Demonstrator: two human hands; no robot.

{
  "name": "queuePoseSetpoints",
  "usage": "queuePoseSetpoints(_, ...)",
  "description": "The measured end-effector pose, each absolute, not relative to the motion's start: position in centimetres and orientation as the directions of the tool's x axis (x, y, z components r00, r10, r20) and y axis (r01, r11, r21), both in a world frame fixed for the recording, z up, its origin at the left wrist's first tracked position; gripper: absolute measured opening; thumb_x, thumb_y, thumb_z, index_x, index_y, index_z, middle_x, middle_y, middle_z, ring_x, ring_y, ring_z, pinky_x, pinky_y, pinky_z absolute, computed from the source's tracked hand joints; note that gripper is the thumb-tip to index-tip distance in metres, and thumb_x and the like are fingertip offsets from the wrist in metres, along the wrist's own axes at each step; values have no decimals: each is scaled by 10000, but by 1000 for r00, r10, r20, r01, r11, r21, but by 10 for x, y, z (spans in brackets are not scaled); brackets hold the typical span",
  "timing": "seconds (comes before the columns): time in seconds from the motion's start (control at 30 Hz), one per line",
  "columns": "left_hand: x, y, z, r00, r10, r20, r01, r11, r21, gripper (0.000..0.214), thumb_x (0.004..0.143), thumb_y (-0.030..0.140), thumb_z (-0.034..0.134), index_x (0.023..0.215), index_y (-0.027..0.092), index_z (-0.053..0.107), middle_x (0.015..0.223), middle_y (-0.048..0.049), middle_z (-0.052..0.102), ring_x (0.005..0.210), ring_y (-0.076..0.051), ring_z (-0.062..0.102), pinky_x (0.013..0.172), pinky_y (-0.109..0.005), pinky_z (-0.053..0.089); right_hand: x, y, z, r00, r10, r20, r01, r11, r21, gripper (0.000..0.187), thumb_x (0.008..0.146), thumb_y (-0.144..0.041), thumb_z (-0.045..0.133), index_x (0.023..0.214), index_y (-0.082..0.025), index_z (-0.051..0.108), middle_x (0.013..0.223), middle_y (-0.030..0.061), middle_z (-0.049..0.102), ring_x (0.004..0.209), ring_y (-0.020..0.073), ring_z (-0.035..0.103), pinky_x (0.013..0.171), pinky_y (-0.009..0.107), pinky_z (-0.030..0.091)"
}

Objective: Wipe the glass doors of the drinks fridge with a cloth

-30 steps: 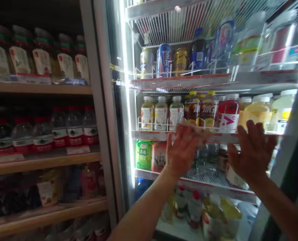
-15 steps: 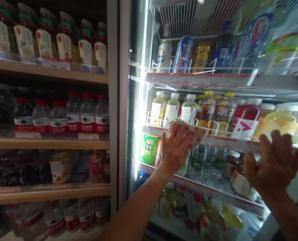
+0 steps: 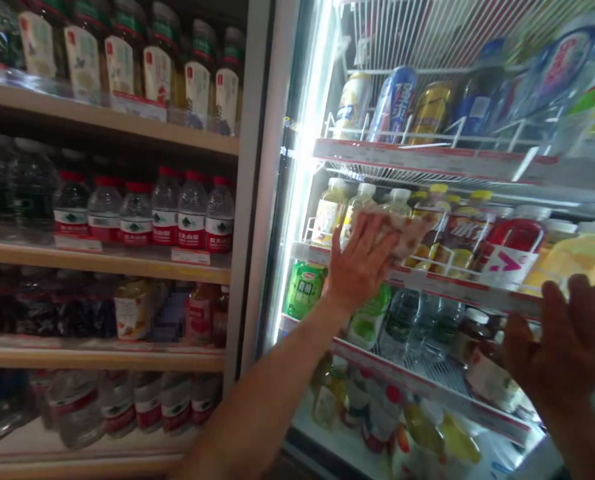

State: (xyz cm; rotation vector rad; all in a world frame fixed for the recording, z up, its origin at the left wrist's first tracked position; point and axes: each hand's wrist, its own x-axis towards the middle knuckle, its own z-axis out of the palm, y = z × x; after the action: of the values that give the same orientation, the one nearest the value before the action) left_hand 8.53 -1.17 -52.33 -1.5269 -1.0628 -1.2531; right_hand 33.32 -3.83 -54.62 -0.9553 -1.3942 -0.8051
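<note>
My left hand (image 3: 358, 267) reaches up in the middle of the view, its fingers laid over a pale, brownish-patterned cloth (image 3: 411, 235). The cloth looks pressed flat against the glass door of a lit drinks fridge, in front of the tea bottles (image 3: 330, 210) on the middle shelf. Part of the cloth is under my palm and fingers. At the right, my right hand (image 3: 560, 350) is raised with its fingers spread and nothing in it. It is close to the glass, in front of a red drink bottle (image 3: 515, 243); whether it touches cannot be made out.
A fridge frame (image 3: 257, 200) separates the fridge from a wooden shelf unit (image 3: 102, 257) on the left, stocked with water bottles (image 3: 165, 207) and tea bottles. Cans (image 3: 392, 103) stand on the upper fridge rack. A green pack (image 3: 305, 289) sits lower, near the bright light strip.
The view has shifted, so the shelves sit further right. My left hand and the cloth have moved slightly up over the tea bottles. My right hand stays spread at the right.
</note>
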Motion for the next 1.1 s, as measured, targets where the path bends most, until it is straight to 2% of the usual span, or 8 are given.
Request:
queuePoseSetpoints(0.23, 20, -3, -511, -419, 46, 907, 889, -180, 420, 440, 909, 305, 329, 1318, 198, 450, 1455, -112, 356, 1390, -219, 223, 1121, -529, 138, 337, -30, -550, 35, 53, 998, 915, 399, -53, 580, 829, -277, 489, 1389, -341, 351, 1463, 15, 362, 1353, 288, 305, 1108, 526, 168)
queuePoseSetpoints(0.3, 43, -4, -514, -275, 28, 961, 935, -226, 274, 437, 907, 303, 334, 1314, 199, 453, 1453, -107, 361, 1398, -219, 195, 1118, -513, 170, 338, -28, -551, 10, 52, 999, 919, 393, -29, 583, 838, -268, 485, 1393, -359, 331, 1479, 9, 331, 1362, 275, 287, 1114, 516, 153)
queuePoseSetpoints(0.43, 84, -10, -525, 290, -10, 957, 902, -330, -277, 390, 887, 308, 392, 1254, 262, 518, 1422, -43, 420, 1393, -198, 211, 1142, -463, 144, 339, -30, -552, -12, 61, 998, 925, 379, -12, 580, 847, -278, 498, 1397, -351, 328, 1482, 32, 324, 1367, 267, 277, 1117, 503, 146)
queuePoseSetpoints(0.5, 75, -11, -523, 313, -20, 950, 900, -313, -303, 379, 887, 316, 395, 1236, 271, 535, 1403, -47, 445, 1378, -197, 257, 1144, -471, 123, 339, -30, -552, -9, 58, 998, 926, 377, -14, 563, 857, -282, 488, 1396, -343, 337, 1474, 45, 339, 1365, 265, 284, 1115, 502, 154)
queuePoseSetpoints(0.63, 39, -5, -504, -229, -41, 973, 953, -212, 215, 418, 908, 325, 353, 1291, 220, 482, 1418, -134, 407, 1362, -228, 294, 1105, -530, 174, 341, -23, -553, -54, 26, 998, 937, 348, 42, 562, 868, -271, 470, 1408, -312, 319, 1469, 71, 348, 1363, 268, 289, 1108, 511, 167)
queuePoseSetpoints(0.7, 43, -5, -502, -331, -62, 942, 927, -208, 312, 436, 912, 309, 342, 1320, 195, 447, 1430, -159, 377, 1377, -239, 256, 1088, -541, 203, 343, -20, -554, -93, -12, 996, 943, 319, 92, 586, 864, -263, 475, 1420, -294, 293, 1472, 81, 340, 1358, 275, 298, 1102, 522, 176)
queuePoseSetpoints(0.9, 76, -12, -522, 349, -85, 933, 876, -323, -357, 360, 877, 277, 424, 1208, 241, 560, 1366, -81, 486, 1370, -203, 272, 1135, -440, 137, 345, -19, -555, -72, 9, 997, 938, 339, 65, 582, 875, -262, 472, 1421, -309, 277, 1482, 60, 323, 1362, 264, 293, 1108, 513, 164)
queuePoseSetpoints(1.1, 33, -2, -494, -304, -93, 948, 937, -207, 280, 424, 908, 297, 356, 1298, 180, 476, 1412, -166, 401, 1356, -255, 303, 1091, -539, 185, 344, -18, -554, -81, -17, 997, 936, 341, 82, 619, 865, -261, 477, 1431, -329, 236, 1489, 46, 310, 1366, 255, 285, 1107, 504, 163)
